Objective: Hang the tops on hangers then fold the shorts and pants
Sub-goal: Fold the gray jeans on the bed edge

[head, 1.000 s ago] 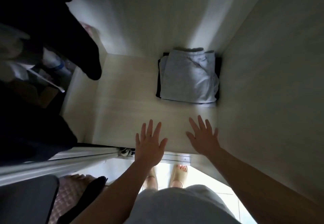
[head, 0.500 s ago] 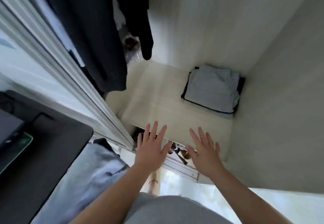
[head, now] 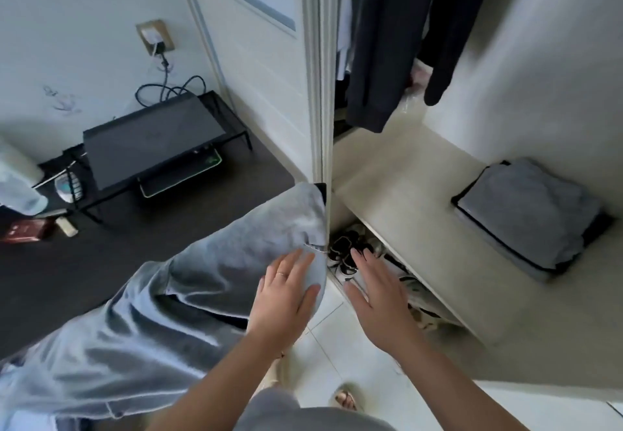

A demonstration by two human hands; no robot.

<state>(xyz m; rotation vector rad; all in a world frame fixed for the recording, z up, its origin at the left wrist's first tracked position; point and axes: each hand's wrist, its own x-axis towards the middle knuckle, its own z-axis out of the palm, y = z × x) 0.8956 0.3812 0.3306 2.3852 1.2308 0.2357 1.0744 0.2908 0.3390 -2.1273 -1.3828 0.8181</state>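
Observation:
Light grey pants (head: 161, 326) lie spread across a dark table (head: 101, 272), one leg end reaching the wardrobe's edge. My left hand (head: 283, 299) hovers with straight fingers over that leg end; contact is unclear. My right hand (head: 377, 299) is open in the air in front of the wardrobe's lower opening, holding nothing. A folded stack, grey on top of black (head: 529, 215), sits on the wardrobe shelf (head: 421, 221) at the right. Dark tops (head: 387, 43) hang inside the wardrobe above the shelf.
A closed black laptop (head: 151, 140) sits on a stand at the table's back, cables running to a wall socket (head: 155, 38). Shoes (head: 347, 252) are stored under the shelf. The white wardrobe frame (head: 318, 93) stands between table and shelf. White tiled floor lies below.
My view has swung left from the wardrobe shelf to the table. Both hands drew back from the shelf; the left one now reaches over the grey pants.

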